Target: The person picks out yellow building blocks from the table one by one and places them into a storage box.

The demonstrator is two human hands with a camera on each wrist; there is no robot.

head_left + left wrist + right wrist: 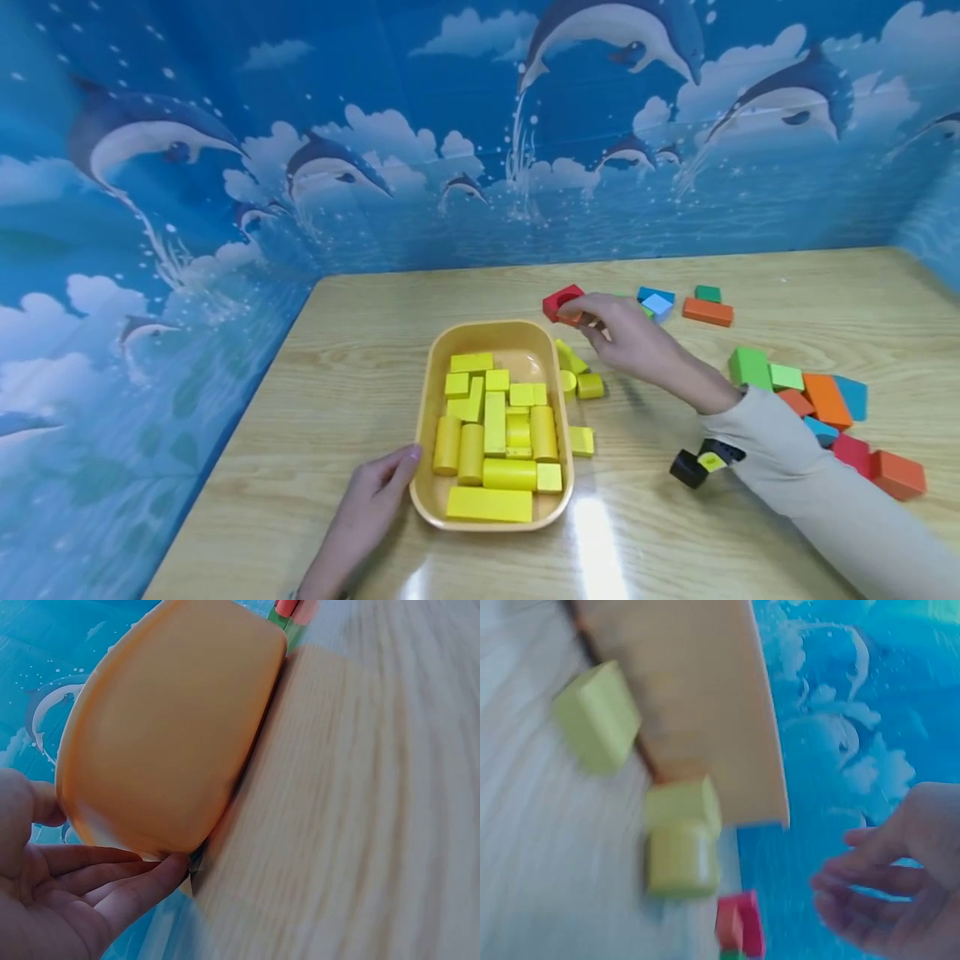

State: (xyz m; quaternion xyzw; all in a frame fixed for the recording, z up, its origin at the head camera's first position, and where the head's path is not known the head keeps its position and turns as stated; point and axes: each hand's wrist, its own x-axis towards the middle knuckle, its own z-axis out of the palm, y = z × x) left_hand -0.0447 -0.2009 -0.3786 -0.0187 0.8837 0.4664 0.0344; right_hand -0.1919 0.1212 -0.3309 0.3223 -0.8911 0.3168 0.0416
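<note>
An orange-yellow plastic bin filled with yellow wooden blocks sits on the table. My left hand grips its near left corner; in the left wrist view the thumb is at the rim and the fingers lie against the outer wall. My right hand is above the table past the bin's far right corner, its fingers loosely bent with nothing between them in the right wrist view. Below those fingertips in the head view are a red block with a rounded cutout and a small orange block. Several yellow blocks lie beside the bin's right wall.
Blue, green and orange blocks lie at the back right. Further right, a cluster of green, orange, blue and red blocks is spread near the right forearm. A blue dolphin-print curtain borders the table behind and on the left.
</note>
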